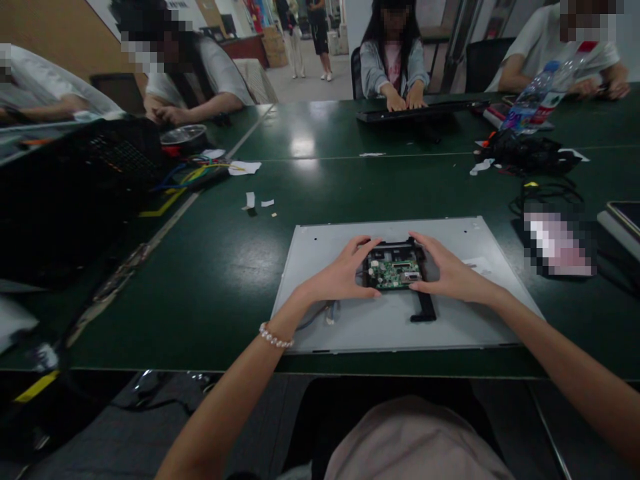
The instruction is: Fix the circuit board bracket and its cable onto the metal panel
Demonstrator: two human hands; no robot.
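Note:
A flat grey metal panel (465, 233) lies on the dark green table (225, 267) in front of me. At its middle sits a small green circuit board (393, 272) in a black frame. My left hand (343, 273) grips the board's left edge, thumb and fingers curled round the frame. My right hand (447, 270) holds the right edge the same way. A black strip (425, 308) runs from the board toward me, and thin wires (320, 313) show under my left wrist.
A black open case (75, 193) with coloured wires fills the left. Paper scraps (250, 199) lie mid-table. Black cables (547, 193), a plastic bottle (537, 100) and a tablet edge (623, 223) sit at right. Other people sit round the far side, one at a keyboard (415, 112).

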